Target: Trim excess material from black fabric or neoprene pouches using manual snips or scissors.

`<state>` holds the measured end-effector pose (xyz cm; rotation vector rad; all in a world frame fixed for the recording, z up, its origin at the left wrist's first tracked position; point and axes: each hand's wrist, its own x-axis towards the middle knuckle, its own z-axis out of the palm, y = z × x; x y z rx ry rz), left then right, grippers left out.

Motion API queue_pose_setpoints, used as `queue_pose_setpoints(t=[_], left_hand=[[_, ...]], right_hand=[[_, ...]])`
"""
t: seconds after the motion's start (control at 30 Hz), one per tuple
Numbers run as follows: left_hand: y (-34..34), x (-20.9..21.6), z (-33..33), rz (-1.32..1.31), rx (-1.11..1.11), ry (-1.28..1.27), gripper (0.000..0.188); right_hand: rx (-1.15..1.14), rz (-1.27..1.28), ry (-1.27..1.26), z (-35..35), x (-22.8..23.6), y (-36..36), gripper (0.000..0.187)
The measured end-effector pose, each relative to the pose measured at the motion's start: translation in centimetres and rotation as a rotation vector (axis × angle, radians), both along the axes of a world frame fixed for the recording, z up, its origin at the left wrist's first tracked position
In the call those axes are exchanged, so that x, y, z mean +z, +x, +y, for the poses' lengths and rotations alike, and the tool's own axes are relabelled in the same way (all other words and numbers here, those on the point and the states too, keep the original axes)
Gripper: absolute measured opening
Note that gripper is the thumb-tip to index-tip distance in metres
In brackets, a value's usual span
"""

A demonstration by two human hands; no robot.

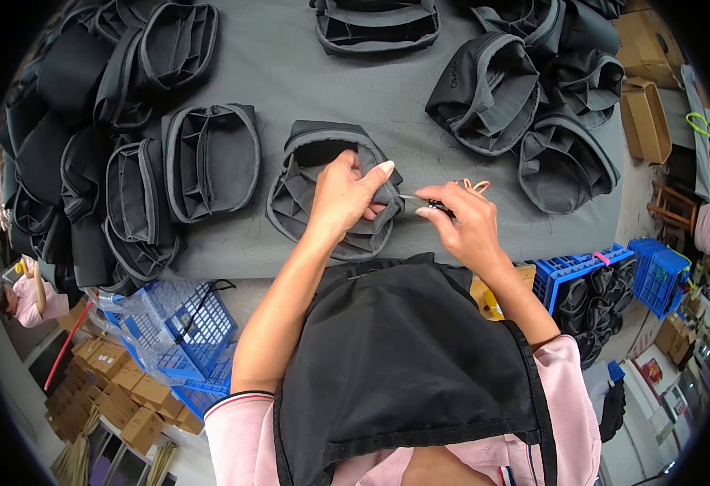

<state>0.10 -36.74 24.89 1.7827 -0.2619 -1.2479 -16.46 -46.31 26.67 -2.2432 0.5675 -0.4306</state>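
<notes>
A black fabric pouch (294,194) with inner dividers and a grey-edged opening lies mouth up on the table in front of me. My left hand (345,194) reaches into its opening and grips the right side of the rim between thumb and fingers; some fingertips are hidden by the fabric. Just right of that rim, my right hand (464,219) is closed around a small black-handled tool (441,208). The tool's thin metal tip points left at the rim. Light orange loops (476,186) show behind my right fingers; whether they belong to the tool I cannot tell.
Similar pouches (213,162) are heaped along the left, with more pouches (489,93) at the right and one at the far edge. Loose threads lie on the grey tabletop (290,81). Blue crates (181,324) stand below both front corners. Another person (35,296) is at far left.
</notes>
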Motion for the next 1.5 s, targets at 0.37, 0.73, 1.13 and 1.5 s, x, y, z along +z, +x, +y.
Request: queue_pose_setpoints(t=[0.37, 0.73, 1.13, 1.5], left_hand=[[0.0, 0.3, -0.1, -0.005, -0.012, 0.028, 0.042], [-1.0, 0.5, 1.8, -0.182, -0.043, -0.002, 0.050], [-1.1, 0.1, 2.3, -0.112, -0.015, -0.068, 0.051], [-1.2, -0.1, 2.2, -0.098, -0.020, -0.073, 0.048]], right_hand=[[-0.194, -0.061, 0.236, 1.2, -1.2, -0.2, 0.016], [-0.266, -0.070, 1.061, 0.7, -0.8, 0.1, 0.021], [-0.163, 0.059, 1.244, 1.1, -1.5, 0.6, 0.016], [-0.219, -0.188, 1.568, 0.9, -1.6, -0.3, 0.013]])
